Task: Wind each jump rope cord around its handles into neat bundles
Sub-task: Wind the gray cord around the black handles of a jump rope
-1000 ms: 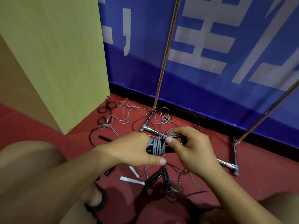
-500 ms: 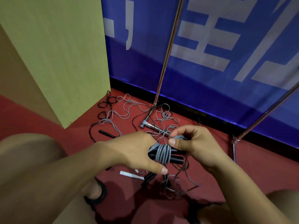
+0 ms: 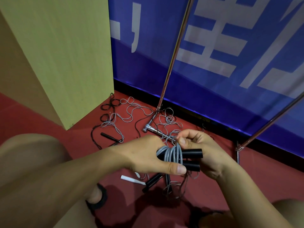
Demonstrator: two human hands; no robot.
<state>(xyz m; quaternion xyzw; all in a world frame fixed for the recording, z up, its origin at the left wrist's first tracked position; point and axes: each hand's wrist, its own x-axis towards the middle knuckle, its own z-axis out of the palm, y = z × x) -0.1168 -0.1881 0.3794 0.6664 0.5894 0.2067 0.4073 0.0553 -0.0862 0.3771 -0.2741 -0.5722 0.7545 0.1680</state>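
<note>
Two black jump rope handles (image 3: 192, 155) lie side by side in my left hand (image 3: 144, 155), which grips them with the thumb underneath. Several turns of grey cord (image 3: 173, 153) wrap around the pair. My right hand (image 3: 195, 142) pinches the grey cord just above the wraps, between thumb and forefinger. The loose end of the cord trails toward the floor behind my hands. More ropes lie on the red floor: a tangled grey cord (image 3: 131, 112), a black cord (image 3: 108, 104) and a black handle (image 3: 107, 134).
Below my hands lie black handles (image 3: 153, 180) and white handles (image 3: 130, 179) with tangled cord. A metal stand foot (image 3: 151, 128) and its slanted poles rise against the blue banner (image 3: 213, 71). A yellow-green cabinet (image 3: 65, 55) stands left. My knees frame the bottom.
My right hand has lifted the cord up and over the handles, adding to the wraps. The handles' right ends now show more clearly. The camera has shifted slightly.
</note>
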